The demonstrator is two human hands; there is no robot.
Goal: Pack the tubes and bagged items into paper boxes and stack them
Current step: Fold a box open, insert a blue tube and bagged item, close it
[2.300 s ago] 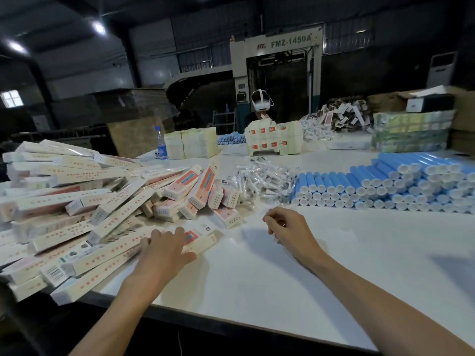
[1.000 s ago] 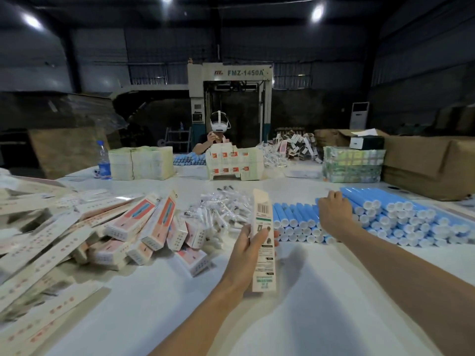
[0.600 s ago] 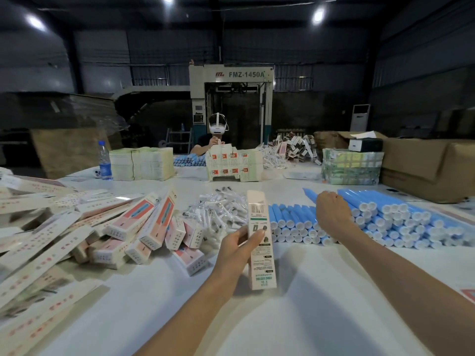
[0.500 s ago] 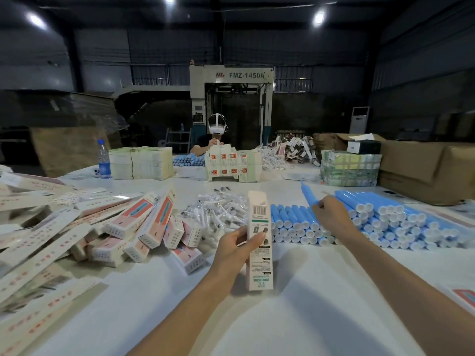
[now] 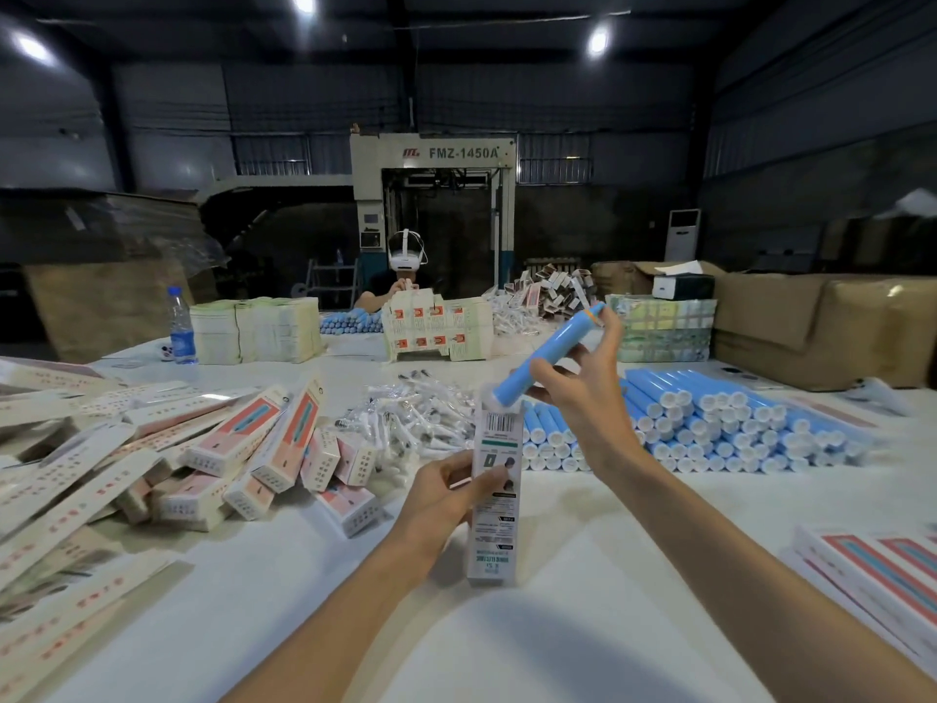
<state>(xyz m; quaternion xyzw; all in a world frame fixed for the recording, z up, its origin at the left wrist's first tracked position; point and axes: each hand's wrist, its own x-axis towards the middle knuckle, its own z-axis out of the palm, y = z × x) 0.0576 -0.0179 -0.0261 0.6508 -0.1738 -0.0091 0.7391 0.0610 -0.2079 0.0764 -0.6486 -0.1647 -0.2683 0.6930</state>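
White surface (image 5: 557,636), dim warehouse: left hand (image 5: 441,504) fingers (image 5: 484,487) grip a paper box (image 5: 494,535) upright, top end open. Right hand (image 5: 583,398) fingers (image 5: 542,370) pinch a blue tube (image 5: 550,355), tilted, its white-capped lower end at the box mouth. Just behind the box lie bagged items (image 5: 410,418); stacked blue tubes (image 5: 710,428) sit to the right, a heap of boxes (image 5: 243,449) to the left.

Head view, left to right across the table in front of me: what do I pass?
Flat box blanks → made-up boxes → bagged items → box in left hand → blue tube stack.
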